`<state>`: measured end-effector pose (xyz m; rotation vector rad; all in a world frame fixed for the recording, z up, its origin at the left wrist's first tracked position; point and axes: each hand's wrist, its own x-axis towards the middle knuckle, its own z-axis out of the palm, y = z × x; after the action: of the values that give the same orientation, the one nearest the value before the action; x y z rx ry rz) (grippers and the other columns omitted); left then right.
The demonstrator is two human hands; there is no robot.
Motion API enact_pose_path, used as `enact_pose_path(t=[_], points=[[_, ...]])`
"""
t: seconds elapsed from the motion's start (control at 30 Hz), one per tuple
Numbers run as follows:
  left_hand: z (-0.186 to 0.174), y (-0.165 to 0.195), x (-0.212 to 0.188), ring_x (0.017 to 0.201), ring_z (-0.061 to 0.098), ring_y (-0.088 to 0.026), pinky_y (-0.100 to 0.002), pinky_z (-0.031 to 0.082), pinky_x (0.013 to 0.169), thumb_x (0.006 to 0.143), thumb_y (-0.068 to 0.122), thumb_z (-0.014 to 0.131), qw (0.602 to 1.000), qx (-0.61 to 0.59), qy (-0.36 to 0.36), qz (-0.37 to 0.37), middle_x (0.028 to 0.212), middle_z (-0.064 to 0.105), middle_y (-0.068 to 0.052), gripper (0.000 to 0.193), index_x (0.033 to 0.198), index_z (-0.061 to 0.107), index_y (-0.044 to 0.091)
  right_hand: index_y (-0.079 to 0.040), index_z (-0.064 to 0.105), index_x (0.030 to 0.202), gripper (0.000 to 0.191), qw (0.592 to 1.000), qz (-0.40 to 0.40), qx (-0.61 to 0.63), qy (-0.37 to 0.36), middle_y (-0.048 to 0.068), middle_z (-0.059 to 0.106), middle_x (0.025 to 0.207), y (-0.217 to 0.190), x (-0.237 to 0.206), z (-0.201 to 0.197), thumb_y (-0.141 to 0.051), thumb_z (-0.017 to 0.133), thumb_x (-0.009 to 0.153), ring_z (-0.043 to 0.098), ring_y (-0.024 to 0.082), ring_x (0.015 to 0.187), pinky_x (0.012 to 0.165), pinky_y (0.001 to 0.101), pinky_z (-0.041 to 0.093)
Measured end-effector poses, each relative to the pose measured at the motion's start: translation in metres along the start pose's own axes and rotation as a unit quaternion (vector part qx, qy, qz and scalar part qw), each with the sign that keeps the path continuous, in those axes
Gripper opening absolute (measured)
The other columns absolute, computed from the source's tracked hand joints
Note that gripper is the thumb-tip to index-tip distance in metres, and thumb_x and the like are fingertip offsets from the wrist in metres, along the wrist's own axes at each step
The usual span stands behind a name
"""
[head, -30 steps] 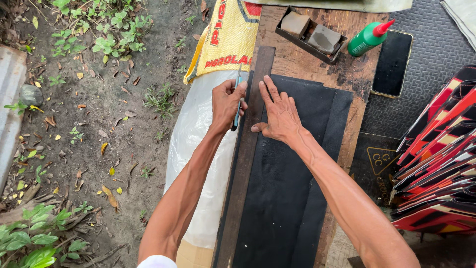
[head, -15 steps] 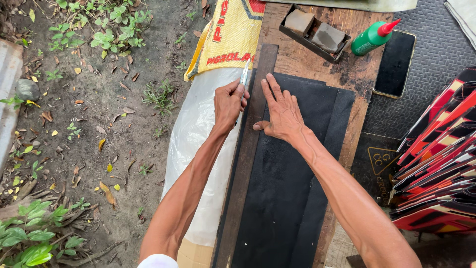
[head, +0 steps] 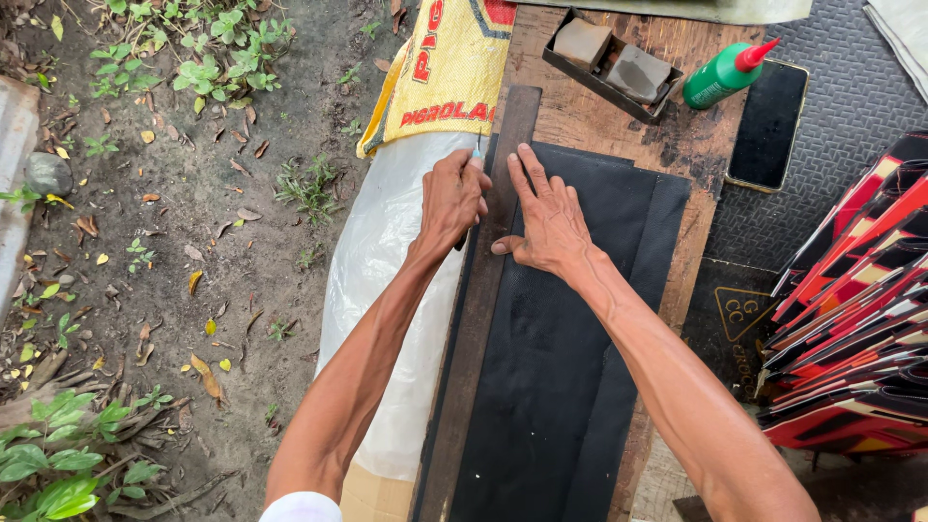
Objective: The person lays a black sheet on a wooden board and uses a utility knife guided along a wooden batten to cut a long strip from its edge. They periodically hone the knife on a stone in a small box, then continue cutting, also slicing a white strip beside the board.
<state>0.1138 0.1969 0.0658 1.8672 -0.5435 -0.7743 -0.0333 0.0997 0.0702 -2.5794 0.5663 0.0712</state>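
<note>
My left hand (head: 451, 198) is closed around a thin knife (head: 477, 150), its tip at the far left edge of a black sheet (head: 561, 387). A long dark wooden strip (head: 483, 319) lies along that edge like a straightedge. My right hand (head: 547, 217) lies flat with fingers spread, its thumb on the strip and its fingers on the black sheet. The sheet rests on a worn wooden board (head: 677, 145).
A tray with two sharpening stones (head: 614, 63), a green bottle with a red tip (head: 725, 77) and a black phone (head: 768, 126) sit at the far end. A yellow sack (head: 445, 68) and white plastic bag (head: 387, 290) lie left. Red-black printed pieces (head: 851, 319) are stacked right.
My left hand has stayed near the far end of the strip and regripped the knife, so its blade tip shows above my fist at the sheet's far edge. My right hand stays pressed in place.
</note>
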Motion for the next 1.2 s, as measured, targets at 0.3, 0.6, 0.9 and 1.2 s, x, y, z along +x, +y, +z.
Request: enact_pose_path(t=[0.3,0.6,0.9,1.2], points=[[0.017,0.001,0.011,0.049,0.070,-0.017,-0.033,0.059,0.039,0.098,0.020,0.057,0.999,-0.036,0.002,-0.023,0.068,0.069,-0.010,0.030,0.102,0.072,-0.006,-0.001,0.023,0.159,0.131,1.000,0.007,0.000,-0.014,0.015,0.019,0.166,0.001,0.004,0.000,-0.046,0.095,0.058,0.052,0.034,0.102,0.090,0.0464,0.043],[0.013,0.002,0.019,0.048,0.071,-0.021,-0.034,0.057,0.039,0.100,0.019,0.053,0.999,0.030,-0.028,-0.020,0.060,0.068,-0.014,0.033,0.094,0.071,-0.008,-0.001,0.024,0.159,0.131,1.000,0.001,0.004,-0.005,0.014,0.019,0.166,0.002,0.003,0.000,-0.047,0.095,0.058,0.052,0.035,0.103,0.091,0.0470,0.043],[0.025,-0.016,0.026,0.073,0.063,-0.053,-0.056,0.050,0.061,0.096,0.013,0.055,0.962,0.228,0.014,0.146,0.072,0.061,-0.035,0.027,0.079,0.061,-0.007,-0.003,0.021,0.160,0.133,1.000,-0.001,0.000,-0.009,0.014,0.019,0.166,0.004,0.004,0.001,-0.046,0.095,0.058,0.052,0.038,0.107,0.094,0.0490,0.043],[0.030,-0.016,0.028,0.077,0.066,-0.053,-0.056,0.052,0.063,0.090,0.018,0.062,0.952,0.277,-0.020,0.126,0.079,0.065,-0.032,0.025,0.086,0.061,-0.007,-0.004,0.021,0.160,0.133,1.000,0.002,0.008,-0.017,0.014,0.018,0.166,0.007,0.006,0.002,-0.046,0.095,0.058,0.052,0.038,0.107,0.094,0.0494,0.043]])
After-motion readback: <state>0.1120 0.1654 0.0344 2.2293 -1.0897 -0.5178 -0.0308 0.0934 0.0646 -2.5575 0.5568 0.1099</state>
